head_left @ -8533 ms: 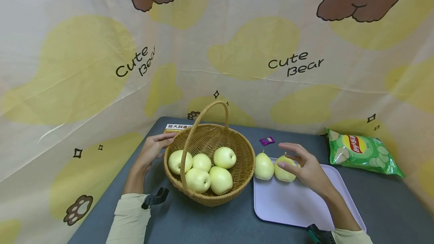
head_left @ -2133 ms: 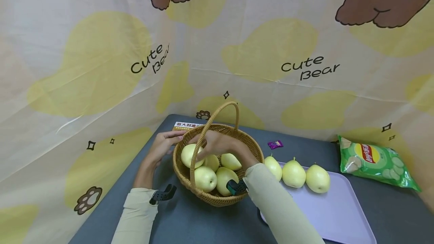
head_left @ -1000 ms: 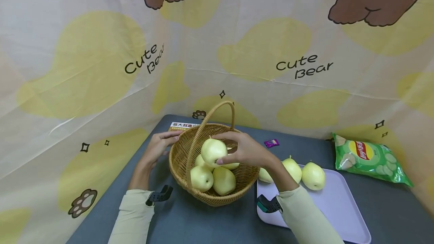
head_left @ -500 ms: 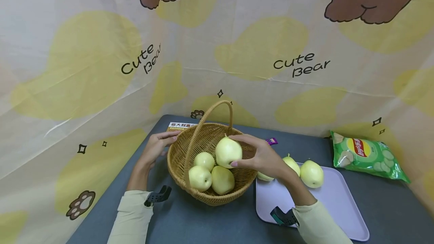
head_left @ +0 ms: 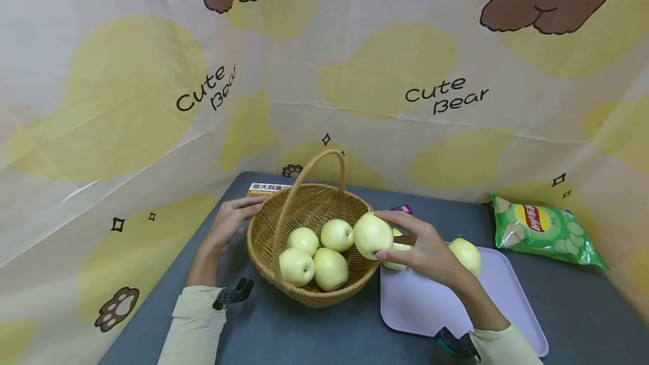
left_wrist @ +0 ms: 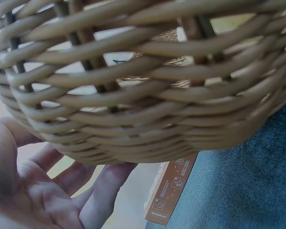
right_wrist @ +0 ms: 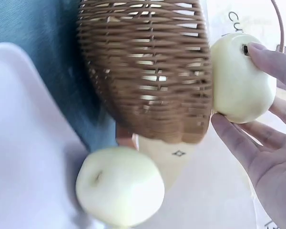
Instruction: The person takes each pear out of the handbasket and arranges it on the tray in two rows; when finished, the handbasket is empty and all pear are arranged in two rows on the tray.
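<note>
My right hand (head_left: 426,246) pinches a pale yellow-green pear (head_left: 373,235) between thumb and fingers at the wicker basket's right rim. In the right wrist view, the held pear (right_wrist: 240,78) is right at the basket's edge (right_wrist: 143,71); whether they touch is unclear. Several similar pears lie inside the basket (head_left: 304,207), its arched handle standing up. My left hand (head_left: 229,224) rests against the basket's left side with extended fingers; the left wrist view shows its palm (left_wrist: 38,191) beneath the woven wall (left_wrist: 133,105). On the lilac tray (head_left: 416,308) sits a pear (head_left: 465,255); others are partly hidden behind my right hand.
A green Lay's chip bag (head_left: 550,232) lies at the far right. Beyond the tray is a small purple wrapped packet (head_left: 403,209), partly covered by my right hand. Behind the basket a box with printed characters (head_left: 266,188) shows. A patterned cloth wall (head_left: 365,83) closes off the back.
My right hand reached into the basket, lifted the leftmost pear and carried it right to the rim. A third tray pear, unseen 8.5 seconds ago, came into view. My left hand stayed on the basket.
</note>
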Action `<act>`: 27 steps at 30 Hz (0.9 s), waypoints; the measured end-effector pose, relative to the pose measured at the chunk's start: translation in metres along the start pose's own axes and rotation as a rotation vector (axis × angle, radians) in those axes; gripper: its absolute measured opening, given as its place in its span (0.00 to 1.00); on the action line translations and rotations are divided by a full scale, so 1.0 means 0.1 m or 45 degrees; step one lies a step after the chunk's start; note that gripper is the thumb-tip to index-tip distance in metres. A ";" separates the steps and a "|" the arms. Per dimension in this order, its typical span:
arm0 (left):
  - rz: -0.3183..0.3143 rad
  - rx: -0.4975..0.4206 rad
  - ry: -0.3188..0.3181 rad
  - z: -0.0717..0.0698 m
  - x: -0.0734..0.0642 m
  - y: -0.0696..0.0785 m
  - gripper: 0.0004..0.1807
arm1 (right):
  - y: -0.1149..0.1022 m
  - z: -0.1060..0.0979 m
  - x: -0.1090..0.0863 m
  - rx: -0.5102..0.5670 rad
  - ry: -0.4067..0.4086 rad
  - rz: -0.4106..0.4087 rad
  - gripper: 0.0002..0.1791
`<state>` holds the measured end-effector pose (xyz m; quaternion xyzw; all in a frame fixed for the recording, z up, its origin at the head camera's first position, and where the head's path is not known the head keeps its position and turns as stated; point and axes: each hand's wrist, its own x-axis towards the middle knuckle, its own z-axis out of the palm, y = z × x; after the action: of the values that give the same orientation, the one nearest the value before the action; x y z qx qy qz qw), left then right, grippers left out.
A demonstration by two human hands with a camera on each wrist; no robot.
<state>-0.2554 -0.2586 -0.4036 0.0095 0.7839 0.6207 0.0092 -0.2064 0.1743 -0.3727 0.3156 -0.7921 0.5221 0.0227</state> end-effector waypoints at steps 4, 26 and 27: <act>0.000 -0.003 -0.001 0.00 0.00 0.01 0.25 | 0.03 -0.08 -0.12 -0.016 0.055 0.002 0.38; -0.035 0.041 0.012 0.00 0.00 0.01 0.25 | 0.18 -0.39 -0.64 -0.151 0.180 0.143 0.39; -0.034 0.044 0.011 0.00 0.01 0.01 0.25 | 0.19 -0.41 -0.67 -0.154 0.181 0.149 0.39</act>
<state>-0.2560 -0.2585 -0.4022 -0.0035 0.7946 0.6070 0.0139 -0.1753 0.2451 -0.3942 0.2290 -0.8357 0.4947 0.0671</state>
